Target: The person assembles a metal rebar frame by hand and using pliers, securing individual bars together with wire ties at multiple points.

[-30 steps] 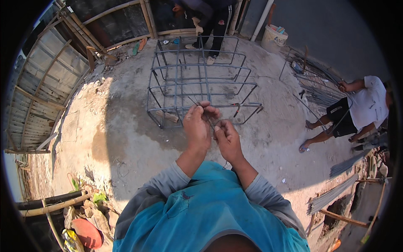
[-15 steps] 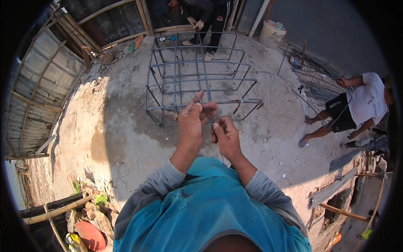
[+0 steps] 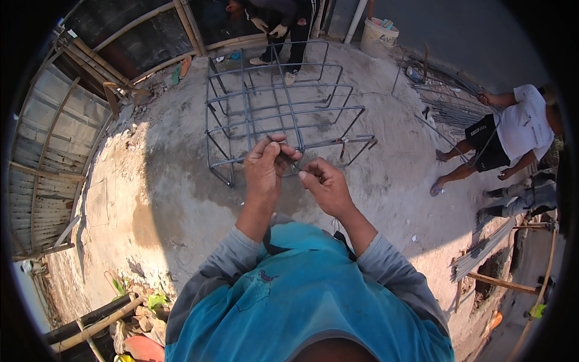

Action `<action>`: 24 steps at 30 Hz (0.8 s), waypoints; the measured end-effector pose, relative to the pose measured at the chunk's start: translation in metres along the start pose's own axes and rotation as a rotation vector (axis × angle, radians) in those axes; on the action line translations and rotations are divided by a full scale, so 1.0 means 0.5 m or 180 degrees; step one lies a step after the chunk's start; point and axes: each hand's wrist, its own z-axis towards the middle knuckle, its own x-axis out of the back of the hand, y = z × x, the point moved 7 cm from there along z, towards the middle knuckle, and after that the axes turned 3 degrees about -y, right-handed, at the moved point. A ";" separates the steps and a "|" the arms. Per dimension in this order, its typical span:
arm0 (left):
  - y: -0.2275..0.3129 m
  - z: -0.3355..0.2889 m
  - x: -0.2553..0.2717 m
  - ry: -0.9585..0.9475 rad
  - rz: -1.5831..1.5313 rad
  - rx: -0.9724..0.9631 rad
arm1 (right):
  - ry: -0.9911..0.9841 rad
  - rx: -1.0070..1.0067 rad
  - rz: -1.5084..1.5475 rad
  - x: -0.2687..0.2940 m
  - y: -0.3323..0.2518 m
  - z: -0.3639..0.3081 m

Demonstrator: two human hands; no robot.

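A thin dark tie wire (image 3: 294,163) runs between my two hands in front of my chest. My left hand (image 3: 262,175) is closed on it, fingers curled, with thin ends poking out above the fingertips. Close by on the right, my right hand (image 3: 329,188) pinches the wire's lower part between thumb and forefinger. Just beyond my hands, a rebar cage (image 3: 292,108) of long bars and rectangular hoops rests on the ground; its near end is partly hidden behind my fingers.
At the cage's far end a person in dark clothes (image 3: 301,36) bends over. To the right, a person in a white shirt (image 3: 531,120) holds a bar near a pile of steel rods (image 3: 449,117). A white bucket (image 3: 379,39) stands at the back. Bamboo-framed fencing (image 3: 51,157) lines the left.
My left hand's fingers have curled in from a more spread pose, and my right hand has shifted slightly right. The far person's hands have come apart, away from the cage bar.
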 end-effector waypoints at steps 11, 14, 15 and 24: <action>0.012 0.016 0.025 0.0595 -0.0952 0.0329 | 0.0018 -0.0379 0.0107 -0.069 0.040 0.045; 0.048 0.029 0.087 0.0466 -0.0924 0.0189 | -0.0255 0.0143 -0.0978 -0.092 0.024 0.042; 0.089 0.049 0.115 0.0634 -0.0920 -0.0100 | -0.0414 0.0355 -0.1559 -0.102 0.020 0.040; 0.374 0.148 0.264 0.1102 -0.0849 -0.1263 | -0.0532 0.0500 -0.2880 -0.046 -0.019 -0.008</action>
